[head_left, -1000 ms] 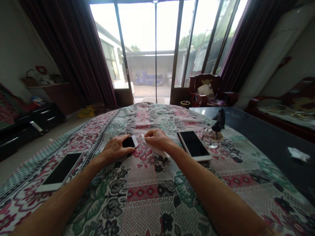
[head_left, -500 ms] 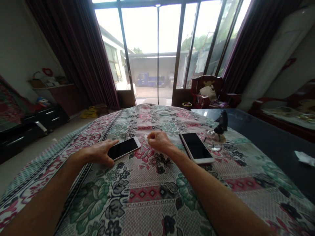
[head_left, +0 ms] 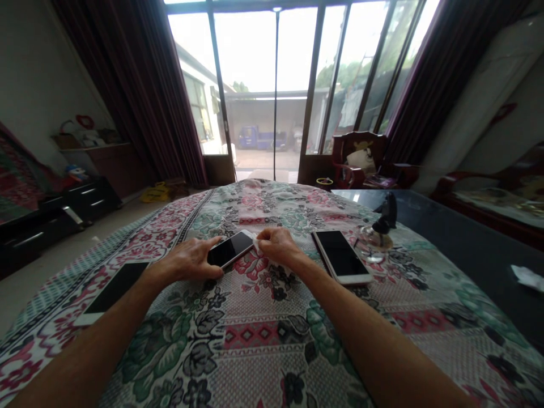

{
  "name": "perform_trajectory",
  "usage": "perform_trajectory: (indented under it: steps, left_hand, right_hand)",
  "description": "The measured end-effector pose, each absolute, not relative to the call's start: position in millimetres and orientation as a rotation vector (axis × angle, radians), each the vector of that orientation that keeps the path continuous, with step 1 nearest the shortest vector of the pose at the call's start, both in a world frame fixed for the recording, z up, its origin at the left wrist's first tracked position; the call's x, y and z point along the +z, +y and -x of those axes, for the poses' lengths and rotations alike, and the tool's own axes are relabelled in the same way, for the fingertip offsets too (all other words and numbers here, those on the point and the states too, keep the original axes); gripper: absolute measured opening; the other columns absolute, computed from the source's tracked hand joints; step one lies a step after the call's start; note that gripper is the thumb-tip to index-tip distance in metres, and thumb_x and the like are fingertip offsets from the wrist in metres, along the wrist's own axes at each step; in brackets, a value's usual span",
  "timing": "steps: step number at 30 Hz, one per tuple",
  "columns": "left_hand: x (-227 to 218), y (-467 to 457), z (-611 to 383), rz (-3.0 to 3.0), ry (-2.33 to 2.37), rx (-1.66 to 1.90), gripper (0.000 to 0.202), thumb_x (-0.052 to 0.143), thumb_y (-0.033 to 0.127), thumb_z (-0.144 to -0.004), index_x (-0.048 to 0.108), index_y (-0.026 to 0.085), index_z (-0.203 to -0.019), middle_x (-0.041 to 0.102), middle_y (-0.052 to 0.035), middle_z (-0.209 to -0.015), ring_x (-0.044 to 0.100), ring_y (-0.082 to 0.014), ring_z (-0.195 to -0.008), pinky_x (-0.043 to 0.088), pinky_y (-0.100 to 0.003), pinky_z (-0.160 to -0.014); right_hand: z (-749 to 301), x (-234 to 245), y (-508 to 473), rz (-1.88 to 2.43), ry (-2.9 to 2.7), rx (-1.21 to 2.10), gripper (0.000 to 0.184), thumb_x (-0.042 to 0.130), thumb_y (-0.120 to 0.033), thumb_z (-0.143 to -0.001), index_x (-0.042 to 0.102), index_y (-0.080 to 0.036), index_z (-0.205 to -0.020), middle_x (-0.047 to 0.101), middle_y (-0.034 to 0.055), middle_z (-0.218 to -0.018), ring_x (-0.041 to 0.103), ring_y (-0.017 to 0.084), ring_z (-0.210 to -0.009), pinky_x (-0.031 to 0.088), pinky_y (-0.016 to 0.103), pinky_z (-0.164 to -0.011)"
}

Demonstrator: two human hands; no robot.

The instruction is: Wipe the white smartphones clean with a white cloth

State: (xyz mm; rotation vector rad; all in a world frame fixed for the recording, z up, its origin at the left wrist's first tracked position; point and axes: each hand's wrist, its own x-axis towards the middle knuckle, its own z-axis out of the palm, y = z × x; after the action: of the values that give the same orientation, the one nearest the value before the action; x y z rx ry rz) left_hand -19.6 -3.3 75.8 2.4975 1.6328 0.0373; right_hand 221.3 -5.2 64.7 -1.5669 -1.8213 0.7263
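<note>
A white-edged phone (head_left: pixel 230 249) with a dark screen lies in the middle of the floral tablecloth (head_left: pixel 263 334). My left hand (head_left: pixel 190 261) grips its near end, thumb below and fingers along the top. My right hand (head_left: pixel 277 245) is closed on a small white cloth (head_left: pixel 256 244), pinched against the phone's far corner. A second phone (head_left: pixel 341 256) lies face up just right of my right hand. A third phone (head_left: pixel 114 289) lies at the left, partly hidden by my left forearm.
A small clear-based stand with a black top (head_left: pixel 379 228) sits right of the second phone. Bare dark tabletop (head_left: pixel 471 249) with a crumpled white scrap (head_left: pixel 528 277) lies to the right. Beyond the table are glass doors, dark curtains and a wooden chair (head_left: pixel 359 161).
My left hand has slid forward along the middle phone and closed on its near end. The right hand with the cloth has come against the phone's far corner. The view has shifted slightly.
</note>
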Motion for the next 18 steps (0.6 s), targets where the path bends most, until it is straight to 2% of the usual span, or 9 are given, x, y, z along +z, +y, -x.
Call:
perform_trajectory:
  steps: [3,9,13,16,18]
  left_hand:
    - [73.8,-7.4,8.1,-2.533,1.62,0.074,0.079,0.061,0.055,-0.069,0.047,0.017,-0.136,0.071,-0.0143,-0.098,0.065,-0.0316,-0.086,0.046,-0.036,-0.071]
    - [73.5,-15.6,-6.8,-2.592,1.51,0.124,0.072,0.064,0.06,-0.068,0.052,0.02,-0.127,0.068,-0.0139,-0.106,0.063,-0.0309,-0.091,0.045,-0.035,-0.072]
    - [77.8,-14.0,1.0,-2.567,1.306,0.093,0.08,0.07,0.051,-0.064,0.046,0.021,-0.134,0.066,-0.011,-0.112,0.062,-0.029,-0.096,0.045,-0.032,-0.078]
    - [79.7,-11.1,6.5,-2.56,1.236,0.106,0.074,0.069,0.041,-0.065,0.047,0.02,-0.133,0.067,-0.0087,-0.107,0.063,-0.0256,-0.09,0.045,-0.031,-0.076]
    - [79.7,-9.7,7.9,-2.543,1.234,0.13,0.071,0.068,0.04,-0.065,0.048,0.021,-0.131,0.068,-0.0069,-0.105,0.063,-0.0241,-0.088,0.045,-0.03,-0.074]
  right_hand:
    - [-219.6,62.9,-3.6,1.571,-1.831,0.687,0.022,0.055,-0.011,-0.069,0.075,-0.016,-0.076,0.07,0.0051,-0.069,0.061,0.014,-0.063,0.041,0.024,-0.058]
    - [-219.4,56.6,2.5,1.564,-1.893,0.488,0.024,0.057,-0.012,-0.074,0.076,-0.018,-0.087,0.073,0.0079,-0.088,0.065,0.019,-0.087,0.045,0.027,-0.078]
    - [-218.9,51.4,2.5,1.501,-1.976,0.364,0.022,0.056,-0.014,-0.079,0.076,-0.019,-0.086,0.071,0.0086,-0.092,0.063,0.019,-0.087,0.044,0.028,-0.08]
    - [-216.9,49.0,-0.6,1.411,-2.058,0.337,0.024,0.052,-0.012,-0.082,0.075,-0.018,-0.084,0.069,0.0099,-0.096,0.062,0.018,-0.086,0.044,0.028,-0.079]
    - [-214.8,49.4,-4.3,1.373,-2.129,0.349,0.026,0.051,-0.01,-0.083,0.075,-0.018,-0.08,0.069,0.0102,-0.099,0.061,0.018,-0.087,0.043,0.028,-0.079]
